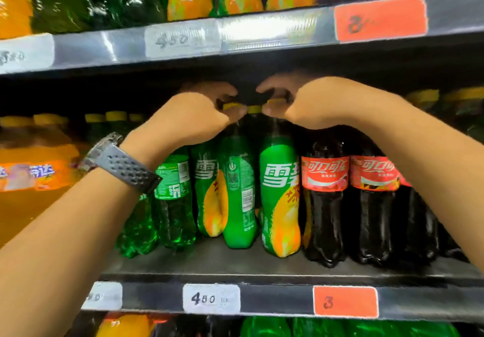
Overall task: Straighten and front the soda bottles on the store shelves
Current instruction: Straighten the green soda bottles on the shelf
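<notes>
Both hands reach in at the tops of the green soda bottles on the middle shelf (214, 263). The left hand (193, 119) grips the back-facing bottle (238, 192) by its yellow cap (231, 106), with the thumb in front and the fingers curled over the top. That bottle stands on the shelf straight below the grip, its barcode and small print turned outward. The right hand (314, 106) is curled in the same way round the cap of the front-facing bottle (280, 195). This bottle's neck runs up under the hand and its large white lettering faces out. The two bottles stand just beside each other, slightly back from the shelf edge. The hands are close together, and a third cap (254, 109) shows in the gap between them; the bottle it belongs to is mostly hidden.

Left of the held pair stand two more green bottles (207, 192), partly behind the left forearm, which wears a grey watch (117, 161). Right of the pair are cola bottles (324, 200) with red labels facing out. Orange soda bottles (31, 174) are blurred at the far left. On the shelf edge below are a white price tag (210, 298) and an orange price tag (345, 301)
</notes>
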Tool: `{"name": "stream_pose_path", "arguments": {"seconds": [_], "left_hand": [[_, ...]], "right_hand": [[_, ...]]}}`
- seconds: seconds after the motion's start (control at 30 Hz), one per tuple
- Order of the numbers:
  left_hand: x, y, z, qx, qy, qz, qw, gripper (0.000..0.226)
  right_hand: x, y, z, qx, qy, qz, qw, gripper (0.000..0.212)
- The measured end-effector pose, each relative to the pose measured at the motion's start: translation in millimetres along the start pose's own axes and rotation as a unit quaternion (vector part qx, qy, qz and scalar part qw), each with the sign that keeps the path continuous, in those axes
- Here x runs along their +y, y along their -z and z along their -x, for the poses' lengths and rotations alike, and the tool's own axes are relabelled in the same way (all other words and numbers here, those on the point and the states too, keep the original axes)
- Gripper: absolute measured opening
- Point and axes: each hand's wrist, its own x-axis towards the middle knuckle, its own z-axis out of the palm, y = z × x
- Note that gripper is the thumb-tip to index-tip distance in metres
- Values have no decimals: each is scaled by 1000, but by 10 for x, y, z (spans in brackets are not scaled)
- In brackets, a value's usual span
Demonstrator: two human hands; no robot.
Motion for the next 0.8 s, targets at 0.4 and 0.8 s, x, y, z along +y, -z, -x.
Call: {"name": "stream_pose_path", "arguments": {"seconds": [0.4, 0.8], "left_hand": [[-108, -35, -196, -16, -66, 29, 997, 19], [-18, -95, -127, -43, -24, 125, 991, 18]], "right_hand": [[-14, 134, 31, -54, -16, 26, 998, 19], [97, 73, -28, -15, -29, 19, 999, 28]]}}
